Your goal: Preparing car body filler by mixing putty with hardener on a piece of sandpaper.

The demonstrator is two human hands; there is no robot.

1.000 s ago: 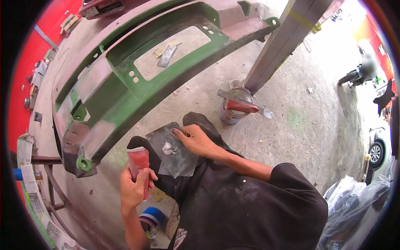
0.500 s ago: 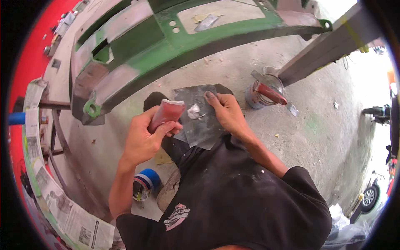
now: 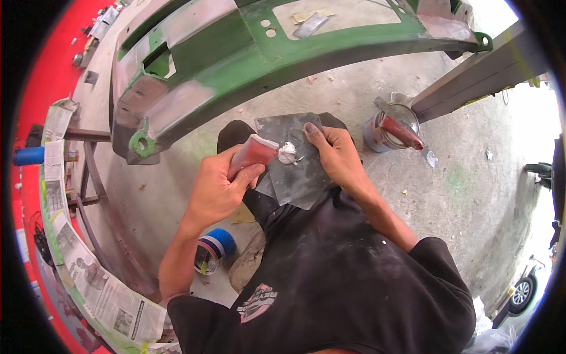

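Observation:
My left hand [image 3: 218, 189] grips a red squeeze tube [image 3: 254, 152], its flattened pale end right beside a lump of white paste [image 3: 288, 152]; whether they touch I cannot tell. The paste sits on a dark grey smudged sheet [image 3: 293, 187], with another sheet showing under it [image 3: 265, 185]. My right hand [image 3: 335, 156] pinches the upper right edge of the sheets, thumb on top, over my dark-clothed legs.
Ahead is a large green curved panel [image 3: 247, 71]. At right stand a post [image 3: 471, 74] and a can [image 3: 377, 134] with a red-handled tool [image 3: 401, 133] on top. At lower left are a blue-rimmed can [image 3: 212, 253] and a curved newspaper-masked piece [image 3: 88, 265].
My left hand has raised and tilted the red tube toward the white lump, from beside the sheets to over them. The view has shifted, so the panel and floor items appear higher and further right.

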